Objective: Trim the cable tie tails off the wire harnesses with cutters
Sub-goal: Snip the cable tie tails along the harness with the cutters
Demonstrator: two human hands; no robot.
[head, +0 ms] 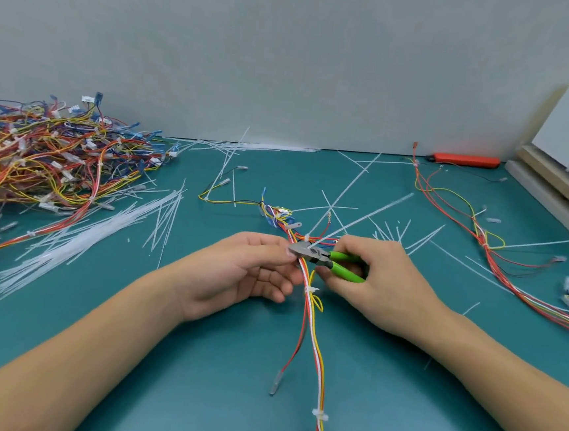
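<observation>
While the right hand squeezes the green handles of the cutters, the metal jaws sit at a white cable tie on the wire harness, and the risk is clear. The jaws are very close to the red and yellow wires, so if they close a little too low they could cut the insulation and not only the tail. The left hand pinches the bundle just beside the jaws, so a slip could also touch its fingertips. The long tail rises away from the cutters, thin and pale. Below the cutters, toward the person, the harness has two ties that look already short. It lies on the green mat.
</observation>
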